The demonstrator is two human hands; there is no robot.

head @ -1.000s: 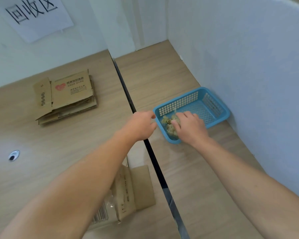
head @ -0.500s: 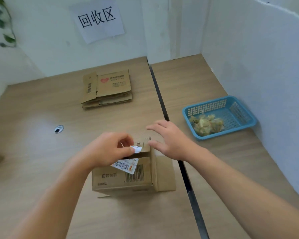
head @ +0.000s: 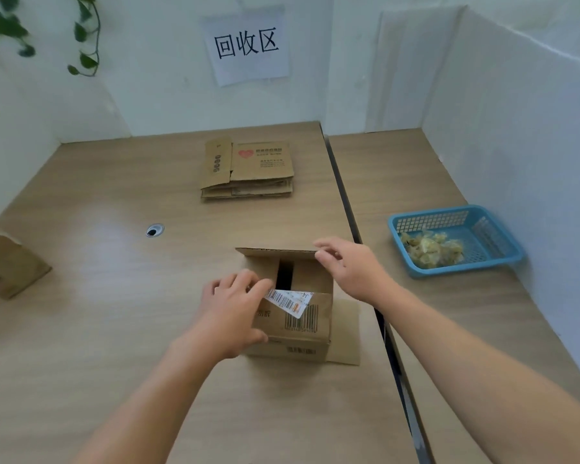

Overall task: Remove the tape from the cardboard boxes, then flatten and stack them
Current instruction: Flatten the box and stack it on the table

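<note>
A small cardboard box [head: 310,276] stands on the bench [head: 97,296] at lower centre of the frame. The left hand [head: 235,309] pinches a barcode label [head: 290,301] at the box's near top edge. The right hand [head: 352,269], fingers loosely spread, touches the far right corner. Flattened boxes [head: 248,169] are stacked at upper centre. A blue basket [head: 462,266] at right holds crumpled tape [head: 432,249].
</note>
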